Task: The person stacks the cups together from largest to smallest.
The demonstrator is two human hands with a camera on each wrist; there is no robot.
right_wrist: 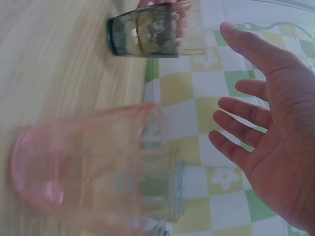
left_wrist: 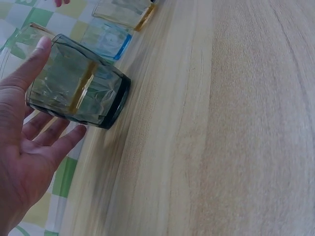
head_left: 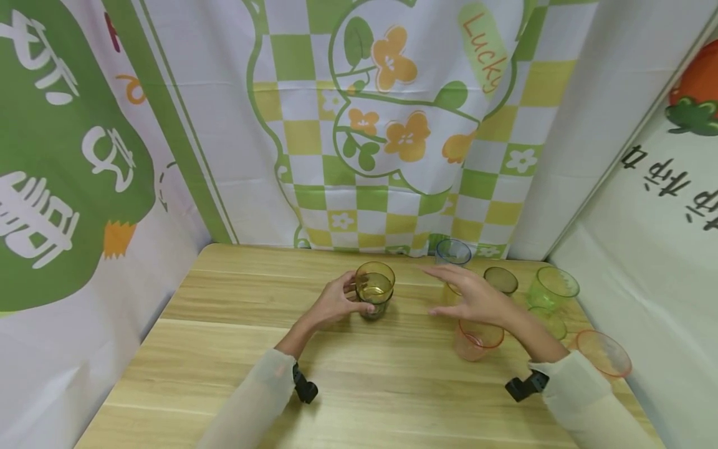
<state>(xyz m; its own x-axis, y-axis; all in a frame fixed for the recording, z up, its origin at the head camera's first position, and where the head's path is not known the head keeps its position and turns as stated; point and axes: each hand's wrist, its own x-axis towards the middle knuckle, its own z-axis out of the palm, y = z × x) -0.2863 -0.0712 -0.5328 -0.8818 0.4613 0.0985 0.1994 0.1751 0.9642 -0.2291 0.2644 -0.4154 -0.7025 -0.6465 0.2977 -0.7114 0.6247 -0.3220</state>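
Two tumblers are nested upright mid-frame, an amber tumbler (head_left: 374, 279) inside a grey tumbler (left_wrist: 79, 81); the left hand (head_left: 335, 302) grips them from the left. Farther off, to their right, the right hand (head_left: 472, 294) is empty, fingers spread, near a pink tumbler (head_left: 473, 344).

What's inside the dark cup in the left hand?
A yellow cup sits partly inside the dark cup: its bottom shows through, and its rim sticks out on top. The left hand covers a bit of the side, so that part can't be seen.
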